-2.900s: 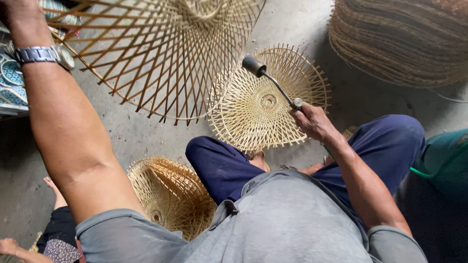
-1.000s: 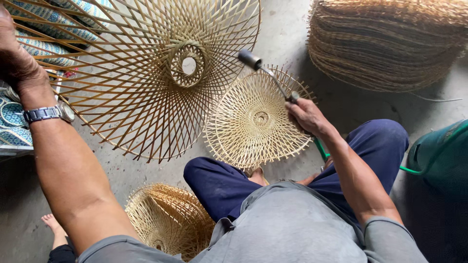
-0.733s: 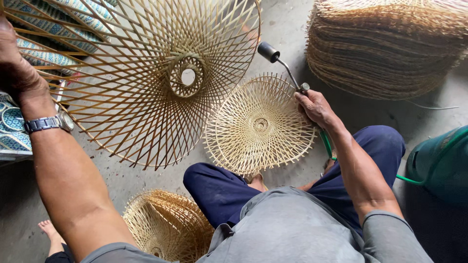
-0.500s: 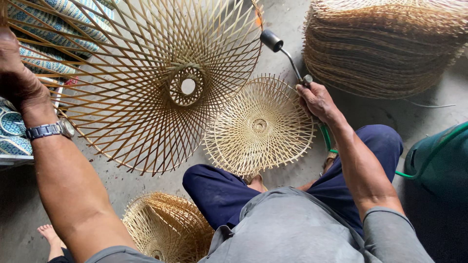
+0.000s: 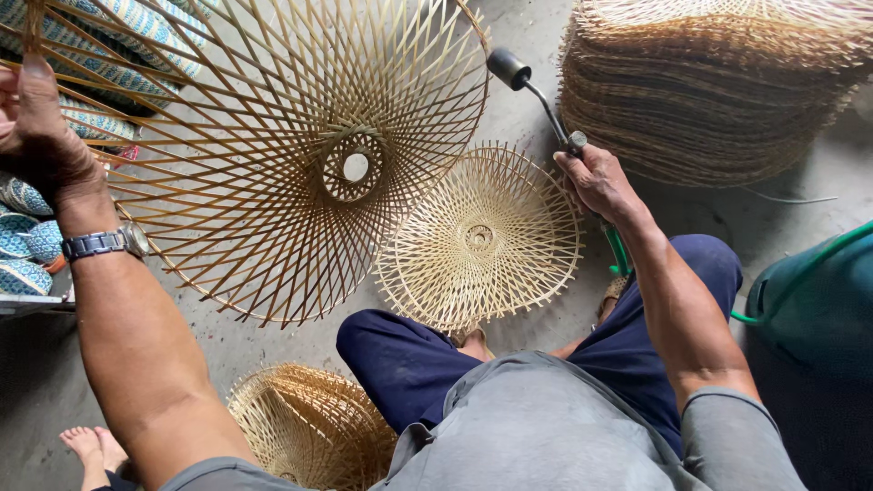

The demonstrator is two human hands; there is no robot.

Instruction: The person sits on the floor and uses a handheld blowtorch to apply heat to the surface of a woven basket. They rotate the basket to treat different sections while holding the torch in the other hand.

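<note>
My left hand (image 5: 41,136) grips the rim of a large open-weave bamboo frame (image 5: 273,155), holding it up tilted so its inside faces me. A metal watch (image 5: 105,243) sits on that wrist. My right hand (image 5: 596,182) is closed on the handle of a gas torch (image 5: 532,86); its black nozzle points up at the frame's right edge. A green hose (image 5: 618,250) runs down from the torch. A smaller woven bamboo disc (image 5: 480,238) lies flat on the floor between the hands, in front of my knees.
A tall stack of woven bamboo pieces (image 5: 718,82) stands at the upper right. Another bamboo frame (image 5: 309,427) lies by my left leg. A green gas cylinder (image 5: 809,309) is at the right. Blue patterned baskets (image 5: 23,245) sit at the left. Bare feet (image 5: 91,450) show at bottom left.
The big frame has been lowered and turned further into view. My right hand has lifted the torch up and right, bringing its nozzle close to the frame's rim.
</note>
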